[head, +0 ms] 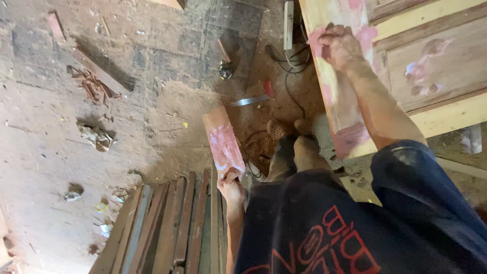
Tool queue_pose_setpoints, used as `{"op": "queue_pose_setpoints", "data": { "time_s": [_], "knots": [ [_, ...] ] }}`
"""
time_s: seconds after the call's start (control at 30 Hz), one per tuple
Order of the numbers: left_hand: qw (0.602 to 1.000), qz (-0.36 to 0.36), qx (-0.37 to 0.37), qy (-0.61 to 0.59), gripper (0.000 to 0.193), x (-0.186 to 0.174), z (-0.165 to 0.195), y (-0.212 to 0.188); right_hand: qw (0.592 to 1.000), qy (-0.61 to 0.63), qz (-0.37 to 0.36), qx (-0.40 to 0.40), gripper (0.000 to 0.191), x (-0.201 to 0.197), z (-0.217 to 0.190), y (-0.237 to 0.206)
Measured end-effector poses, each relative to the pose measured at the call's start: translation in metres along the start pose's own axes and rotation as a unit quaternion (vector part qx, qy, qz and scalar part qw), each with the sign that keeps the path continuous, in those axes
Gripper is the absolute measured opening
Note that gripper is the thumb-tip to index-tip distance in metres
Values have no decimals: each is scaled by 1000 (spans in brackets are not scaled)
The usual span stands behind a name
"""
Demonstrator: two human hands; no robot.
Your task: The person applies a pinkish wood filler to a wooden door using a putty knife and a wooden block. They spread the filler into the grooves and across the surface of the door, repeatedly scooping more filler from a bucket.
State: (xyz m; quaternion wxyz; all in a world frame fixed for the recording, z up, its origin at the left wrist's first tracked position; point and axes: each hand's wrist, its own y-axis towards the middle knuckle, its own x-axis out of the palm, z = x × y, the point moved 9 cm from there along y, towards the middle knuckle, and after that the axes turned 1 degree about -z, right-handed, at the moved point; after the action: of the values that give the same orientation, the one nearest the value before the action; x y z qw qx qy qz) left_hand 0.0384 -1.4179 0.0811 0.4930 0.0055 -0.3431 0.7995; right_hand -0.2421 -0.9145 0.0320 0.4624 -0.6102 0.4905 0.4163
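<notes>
Already several pink filler patches (419, 72) dot the door (441, 61); bare wood remains between them. Right hand (339, 45), fingers curled closed, presses filler onto its frame, while left hand (231, 186) grips a pink-smeared board (223, 140) over the floor.

The right hand (341, 46) is hiding whatever it is pressing on the door (436, 66), which the frame edge is cutting off.
</notes>
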Motion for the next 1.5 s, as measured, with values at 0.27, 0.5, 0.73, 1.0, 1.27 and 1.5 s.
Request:
{"op": "queue_pose_setpoints", "data": {
  "time_s": [0.27,0.5,0.73,1.0,1.27,1.5],
  "knots": [
    [1000,26,-5,-10,28,12,4,27,990,-105,-73,54,39,-12,-17,-78],
    [995,-7,-95,15,16,62,0,69,956,153,17,251,37,-13,-4,-134],
    [986,-110,-74,105,9,164,36,148,951,111,210,200,27,-3,-7,-114],
    [934,-176,-136,279,34,298,81,250,870,184,55,455,37,0,-48,-133],
    [897,-313,-157,269,29,421,100,312,806,221,124,535,30,17,-45,-88],
    [878,-341,-172,288,31,492,106,324,727,293,166,599,31,-11,-66,-75]
  ]
}}
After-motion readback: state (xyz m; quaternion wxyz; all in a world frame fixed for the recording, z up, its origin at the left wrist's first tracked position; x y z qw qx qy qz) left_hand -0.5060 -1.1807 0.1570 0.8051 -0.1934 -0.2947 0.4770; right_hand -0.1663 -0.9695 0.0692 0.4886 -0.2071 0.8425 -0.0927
